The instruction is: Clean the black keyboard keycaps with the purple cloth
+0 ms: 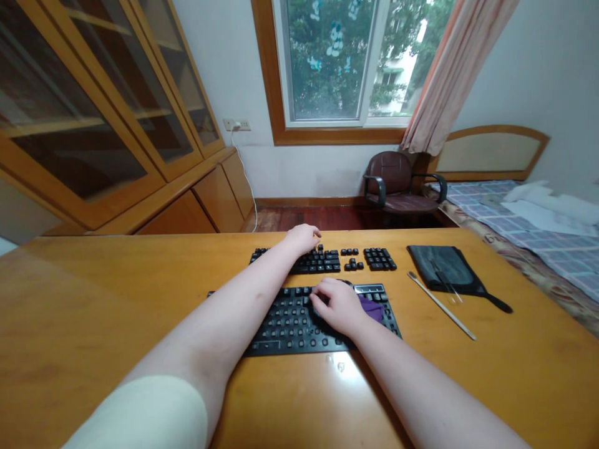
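A black keyboard base (pixel 299 325) with its keycaps off lies on the wooden desk, bare key posts showing. Behind it, black keycaps (pixel 318 262) are laid out in keyboard order. My left hand (pixel 303 237) reaches over the back rows of these keycaps with its fingers drawn together; what is between the fingertips is hidden. Over the base's upper right half, my right hand (pixel 337 305) is curled, thumb and forefinger close together near the top row. Its grip is hidden from view. A purple cloth (pixel 372 307) lies on the base beside the right hand, partly covered by it.
Number-pad keycaps (pixel 380 259) sit at the back right. Farther right are a dark pouch (pixel 442 268) with a thin wire tool (pixel 447 284) on it and a slim pale stick (pixel 442 305). Beyond the desk stand a chair (pixel 397 181), a cabinet (pixel 187 215) and a bed (pixel 528 218).
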Demonstrator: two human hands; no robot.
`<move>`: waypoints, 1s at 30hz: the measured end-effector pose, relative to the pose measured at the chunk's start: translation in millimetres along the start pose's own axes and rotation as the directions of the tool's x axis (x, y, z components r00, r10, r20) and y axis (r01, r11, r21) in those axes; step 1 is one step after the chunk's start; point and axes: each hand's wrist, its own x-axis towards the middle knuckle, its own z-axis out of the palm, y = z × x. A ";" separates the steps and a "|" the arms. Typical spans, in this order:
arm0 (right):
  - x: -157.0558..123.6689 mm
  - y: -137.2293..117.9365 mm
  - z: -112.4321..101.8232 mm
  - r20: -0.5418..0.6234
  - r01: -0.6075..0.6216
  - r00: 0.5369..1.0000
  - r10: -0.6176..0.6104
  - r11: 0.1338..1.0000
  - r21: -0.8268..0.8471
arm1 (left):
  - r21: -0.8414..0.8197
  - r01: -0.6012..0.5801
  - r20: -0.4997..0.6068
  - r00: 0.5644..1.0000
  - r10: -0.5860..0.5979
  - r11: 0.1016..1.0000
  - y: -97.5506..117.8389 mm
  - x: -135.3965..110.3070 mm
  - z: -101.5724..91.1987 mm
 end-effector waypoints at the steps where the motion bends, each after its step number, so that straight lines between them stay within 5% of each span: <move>1: 0.0 0.1 0.1 0.001 -0.001 1.000 0.001 1.000 0.005 | 0.000 -0.002 0.029 1.000 0.002 1.000 2.6 9.1 2.1; 8: 1.2 -2.2 -1.2 0.018 0.005 1.000 -0.004 1.000 -0.007 | 0.035 0.047 0.151 0.987 -0.052 0.998 15.3 35.7 20.2; 14: 2.2 -1.3 -2.0 0.026 -0.003 1.000 0.003 1.000 0.008 | -0.035 0.024 0.001 1.000 -0.024 0.999 14.7 26.0 12.4; 18: 0.7 1.7 -2.8 0.029 0.002 1.000 -0.004 0.997 0.074 | -0.129 -0.058 -0.142 0.989 0.039 0.990 14.3 -13.0 -0.2; 22: -2.7 2.3 -2.1 -0.038 0.013 0.999 -0.011 0.998 0.054 | -0.312 -0.144 -0.300 0.953 0.046 0.939 16.8 -80.9 4.3; 26: -4.6 1.7 0.5 -0.167 0.023 0.986 -0.020 1.000 0.017 | -0.290 -0.333 -0.360 0.907 0.220 0.897 14.2 -143.8 20.9; 30: -5.2 -1.8 1.9 -0.204 0.059 0.975 -0.085 0.990 -0.130 | -0.175 -0.448 -0.369 0.855 0.364 0.877 4.5 -173.9 31.6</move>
